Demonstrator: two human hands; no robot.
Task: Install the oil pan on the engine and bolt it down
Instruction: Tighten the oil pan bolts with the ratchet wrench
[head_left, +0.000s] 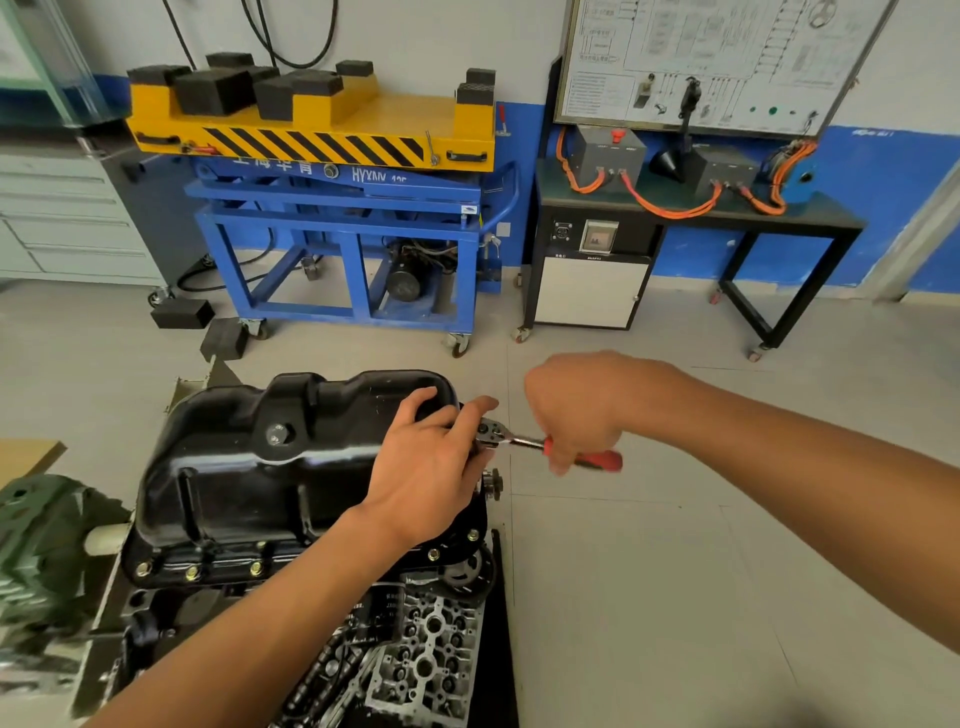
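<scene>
Your oil pan (270, 467), glossy black, sits in the lower left of the frame on top of the engine (431, 644), sump side up, its flange lying flat on the block. Brass-coloured bolts (192, 573) stand in the flange along the near edge, and more show at the near right corner. The drain plug (278, 434) faces you from the middle of the pan.

Your left hand (431, 467) lies across the right end of the pan, thumb on the pan's upper edge, fingers stretched out and loosely spread. The index finger reaches over the head of the ratchet wrench (519, 441), and the other fingers touch the head from below. Your right hand (576, 410), near the centre of the frame, is curled tight round the wrench's red handle, with the end of the handle sticking out under the fist. The wrench head sits at the pan's far right corner, just beside the rim; the socket and whatever it engages are hidden by your fingers.

Below the pan you see the engine's exposed valve gear and a timing chain (317, 680). A green casting (36, 545) lies blurred at the left edge. In the upper left stands a yellow lift table (322, 124) on a blue wheeled frame, carrying black rubber blocks. To the upper right a black bench (810, 218) holds grey boxes joined by orange cables, under a wiring diagram board (717, 57)
</scene>
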